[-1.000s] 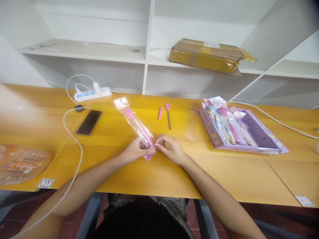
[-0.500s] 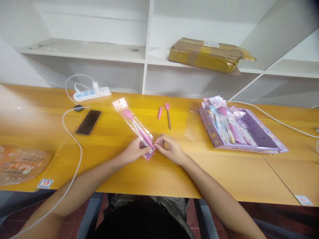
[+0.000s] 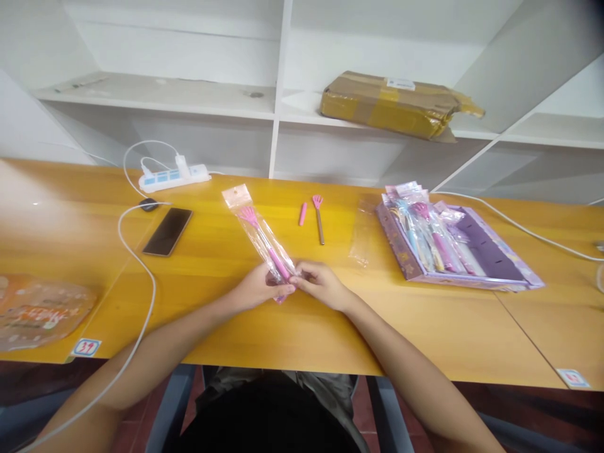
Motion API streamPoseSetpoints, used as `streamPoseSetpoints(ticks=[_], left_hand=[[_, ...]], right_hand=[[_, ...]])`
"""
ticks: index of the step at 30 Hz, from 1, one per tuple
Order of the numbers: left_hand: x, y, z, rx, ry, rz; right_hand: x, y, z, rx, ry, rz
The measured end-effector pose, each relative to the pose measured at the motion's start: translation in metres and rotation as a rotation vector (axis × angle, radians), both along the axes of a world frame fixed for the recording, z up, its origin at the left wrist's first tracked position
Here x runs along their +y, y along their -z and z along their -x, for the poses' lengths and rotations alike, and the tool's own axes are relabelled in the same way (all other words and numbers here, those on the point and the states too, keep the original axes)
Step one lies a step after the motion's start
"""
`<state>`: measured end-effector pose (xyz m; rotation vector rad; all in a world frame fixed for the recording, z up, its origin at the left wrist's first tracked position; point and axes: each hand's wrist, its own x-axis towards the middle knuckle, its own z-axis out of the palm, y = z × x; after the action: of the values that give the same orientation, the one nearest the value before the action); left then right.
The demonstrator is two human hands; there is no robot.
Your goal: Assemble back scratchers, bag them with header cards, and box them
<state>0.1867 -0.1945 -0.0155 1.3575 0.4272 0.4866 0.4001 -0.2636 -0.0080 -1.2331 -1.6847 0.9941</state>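
Note:
A pink back scratcher (image 3: 278, 260) with a hand-shaped head lies inside a clear plastic sleeve (image 3: 236, 196), tilted with its head up to the left. My left hand (image 3: 258, 287) is closed around the lower end of the sleeve. Pinching the same end from the right is my right hand (image 3: 321, 284), its thumb and fingertips against the plastic. Beyond my hands, a loose pink hand-headed rod (image 3: 319, 223) with a metal shaft lies on the table, and a short pink tube (image 3: 302, 214) is beside it.
On the right stands a purple display box (image 3: 410, 267) with several wrapped scratchers in it. A flat clear bag (image 3: 361, 236) lies to its left. Leftward are a phone (image 3: 167, 231), a power strip (image 3: 174, 178), a white cable (image 3: 151, 296) and an orange packet (image 3: 44, 311). A taped carton (image 3: 387, 104) sits on the shelf.
The wrapped back scratcher has shifted slightly right. My right hand, beside its lower end before, now pinches it, and its fingers have come closer to my left hand.

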Motion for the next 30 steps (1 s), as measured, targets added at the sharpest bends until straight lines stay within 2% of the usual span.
streamPoseSetpoints(ticks=[8,15,18,21,23,25,28,30], left_hand=[[0.006,0.005,-0.001,0.041,-0.078,-0.009],[0.011,0.002,0.000,0.046,-0.045,-0.017],[0.009,-0.007,0.002,0.051,0.099,-0.015],[0.002,-0.018,0.006,0.147,0.301,-0.052],[-0.003,-0.025,0.008,0.214,0.389,-0.120],[-0.006,-0.028,0.009,0.247,0.424,-0.227],[-0.003,-0.029,0.010,0.270,0.381,-0.326],[0.006,-0.027,0.010,0.254,0.246,-0.289]], right_hand=[[-0.001,-0.003,-0.001,0.086,-0.023,0.095],[-0.001,-0.002,-0.004,0.127,-0.056,0.135],[0.002,0.003,-0.007,0.153,-0.021,0.117],[0.006,0.009,-0.008,0.310,0.050,0.157],[0.008,0.010,-0.007,0.412,0.072,0.221],[0.008,0.010,-0.005,0.473,0.071,0.276],[0.006,0.008,-0.004,0.520,0.048,0.306],[0.004,0.006,-0.003,0.517,0.004,0.313]])
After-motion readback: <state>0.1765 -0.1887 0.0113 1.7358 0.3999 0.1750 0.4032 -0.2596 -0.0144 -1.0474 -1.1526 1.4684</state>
